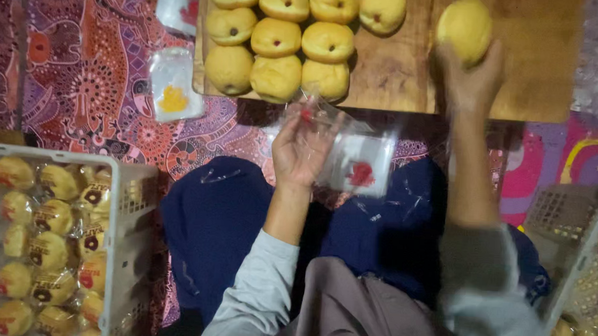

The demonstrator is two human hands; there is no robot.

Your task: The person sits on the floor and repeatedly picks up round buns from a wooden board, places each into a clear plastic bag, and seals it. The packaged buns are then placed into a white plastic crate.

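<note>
Buns on wooden board (397,78), upper centre: ten in rows, plus one bun (465,27) clasped by right hand (471,78), upper right. Left hand (301,148), centre, pinches clear bag (356,165), long axis running left-right across frame. Two spare bags (175,85) upper left. Two crates (133,201), lower corners.

A patterned cloth (94,78) in purple, red and orange covers the floor. On it lie a wooden board (397,71) bearing rows of round yellow buns (278,39), two small clear plastic bags (173,85) just left of the board, and a white plastic crate (126,201) at each side.
</note>
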